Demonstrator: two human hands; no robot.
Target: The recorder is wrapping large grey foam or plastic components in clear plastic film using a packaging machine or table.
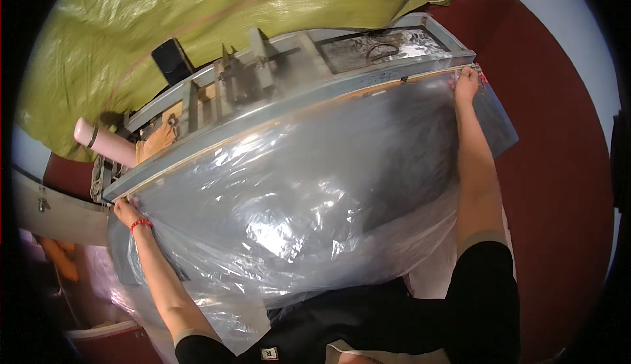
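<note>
A large sheet of clear plastic film (276, 173) lies wrinkled and shiny over a dark grey surface, its near part reaching down to my lap. My left hand (125, 211), with a red bracelet at the wrist, is closed on the film's far left corner. It sits close against the left end of a long grey metal frame (276, 104). With my right arm stretched out, my right hand (467, 85) pinches the film's far right corner beside the frame's right end. The film spans between both hands along a thin wooden strip (315, 106) on the frame's near side.
Behind the frame spreads a yellow-green woven sheet (230, 2), with a dark phone (171, 62) on it. A pink bottle (104, 142) and a tan work glove (158, 142) rest at the frame's left. A dark tray section (355, 55) fills its right end. Dark red floor (552, 186) shows at right.
</note>
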